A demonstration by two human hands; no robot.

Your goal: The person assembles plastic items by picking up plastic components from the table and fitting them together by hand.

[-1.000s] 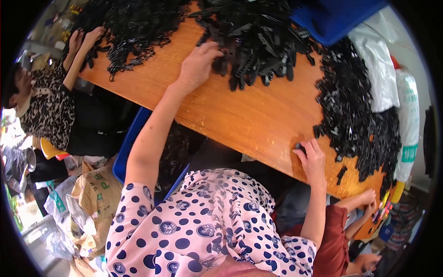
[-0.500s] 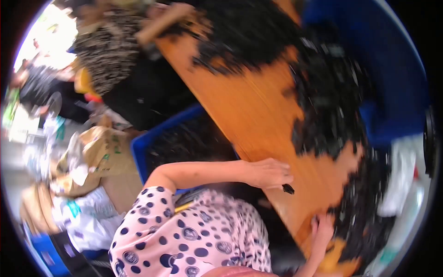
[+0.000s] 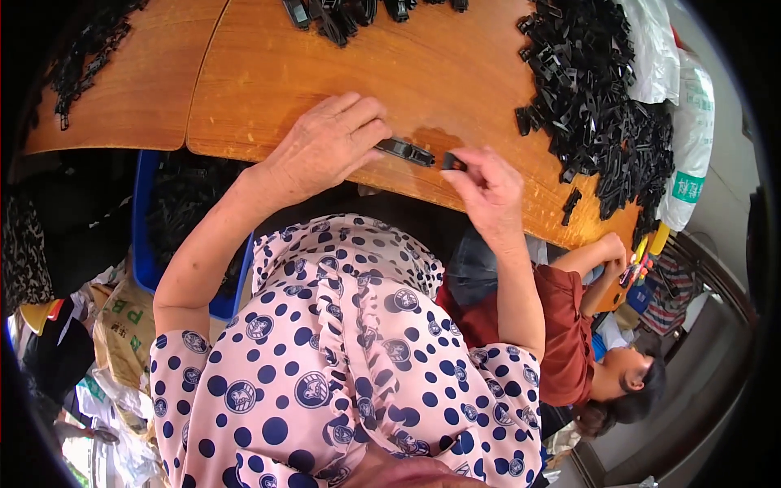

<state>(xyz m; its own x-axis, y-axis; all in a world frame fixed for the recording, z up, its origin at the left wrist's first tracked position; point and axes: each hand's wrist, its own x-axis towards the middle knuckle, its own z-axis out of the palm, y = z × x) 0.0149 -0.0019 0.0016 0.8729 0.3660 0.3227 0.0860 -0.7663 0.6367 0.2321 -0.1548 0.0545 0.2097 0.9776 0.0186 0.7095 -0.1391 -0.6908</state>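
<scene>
**Holding long black part point(image 3: 409, 153) and small black part point(image 3: 453, 162) nearly end to end at near edge of tabletop point(image 3: 309, 73)**

Gripping long black part in left hand point(image 3: 329, 146), by one end, between thumb and bent fingers. Can't see that end, covered by fingertips. Pinching small black part in right hand point(image 3: 492, 195) between thumb and forefinger, further right along tabletop's near edge. Both hands closed on parts, facing each other.

Position: in space between both hands, reaching out of left fingers toward right thumb. Close to small black part, narrow gap showing. Casting shadow on tabletop just behind; can't judge height above it.

Long axis: running left to right, roughly along tabletop's near edge, dipping slightly toward wearer's side at right. Free end pointing at right hand. Can't read clear axis on small black part, too stubby and partly covered.

Around: seeing heap of black parts point(image 3: 602, 106) on tabletop's right side, plus loose piece point(image 3: 572, 205) on tabletop's near right. More black clips point(image 3: 350, 16) along tabletop's far side, dark tangle point(image 3: 89, 49) at tabletop's left. Blue bin point(image 3: 143, 236) below tabletop's near edge, left. Co-worker in rust-red top point(image 3: 553, 342) at tabletop's near right corner.
</scene>
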